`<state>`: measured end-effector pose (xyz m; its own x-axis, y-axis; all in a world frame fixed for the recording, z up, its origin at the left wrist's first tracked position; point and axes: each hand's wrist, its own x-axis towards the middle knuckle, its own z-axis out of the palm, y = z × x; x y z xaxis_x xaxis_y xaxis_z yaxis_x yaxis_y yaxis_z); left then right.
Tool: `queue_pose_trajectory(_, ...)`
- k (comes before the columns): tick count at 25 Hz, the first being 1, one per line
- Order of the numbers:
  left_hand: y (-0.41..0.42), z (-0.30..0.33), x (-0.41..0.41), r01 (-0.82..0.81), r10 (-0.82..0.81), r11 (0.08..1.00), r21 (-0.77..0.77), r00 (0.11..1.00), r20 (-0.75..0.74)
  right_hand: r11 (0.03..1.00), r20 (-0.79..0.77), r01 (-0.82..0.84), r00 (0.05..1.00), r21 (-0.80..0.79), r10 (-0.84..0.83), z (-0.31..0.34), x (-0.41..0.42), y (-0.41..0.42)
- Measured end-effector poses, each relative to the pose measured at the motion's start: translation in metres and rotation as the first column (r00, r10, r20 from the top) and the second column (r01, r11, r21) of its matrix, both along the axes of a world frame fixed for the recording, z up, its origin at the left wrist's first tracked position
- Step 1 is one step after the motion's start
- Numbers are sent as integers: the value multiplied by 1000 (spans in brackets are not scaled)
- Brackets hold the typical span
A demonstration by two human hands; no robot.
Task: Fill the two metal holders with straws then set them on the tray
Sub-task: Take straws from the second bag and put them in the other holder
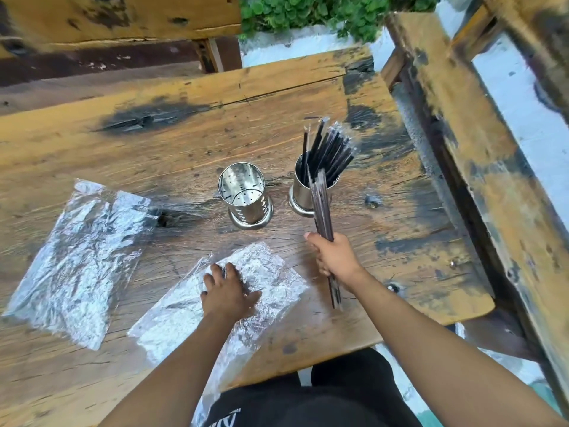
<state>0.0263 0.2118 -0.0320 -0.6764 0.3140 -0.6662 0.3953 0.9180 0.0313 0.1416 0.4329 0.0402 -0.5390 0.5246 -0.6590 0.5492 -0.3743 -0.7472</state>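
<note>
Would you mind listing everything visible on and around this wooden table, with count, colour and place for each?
Empty metal holder: one, silver, perforated, upright at the table's middle.
Filled metal holder: one, silver, upright just right of the empty one, holding black wrapped straws.
Bundle of straws: one, dark, in clear wrapping, gripped above the table in front of the filled holder.
Plastic bags: two, clear and crinkled; one flat at the left, one near the front edge.
Table: one, worn yellow-brown wood with dark stains.
Benches: weathered wood, right and far side.
Plants: green, top edge.
Tray: none in view.
Left hand: pressing flat on the nearer bag.
Right hand: gripping the straw bundle.
</note>
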Motion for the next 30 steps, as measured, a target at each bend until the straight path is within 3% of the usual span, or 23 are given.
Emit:
queue_pose_trajectory(5, -15, -1, -6, 24, -24, 999, -27, 999, -23, 988, -64, 15, 998, 153, -5, 21, -36, -11)
queue_pose_trajectory(10, -27, 0, -16, -28, 27, 999, -36, 1000, -11, 977, -246, -3, 968, 213, 57, 79, -110, -6)
queue_pose_trajectory(15, -34, -3, -34, -61, 62, 998, -32, 997, 37, 975, -364, 104, 931, 198, -26, 111, -180, 10)
queue_pose_trajectory(22, -33, -7, -39, -42, 47, 997, -72, 997, 60, 952, -285, 146, 956, 268, -66, 68, -213, 14)
queue_pose_trajectory(30, -30, -7, -40, -47, 54, 994, -94, 996, 69, 927, -143, 51, 990, 371, 3, 11, -202, 1)
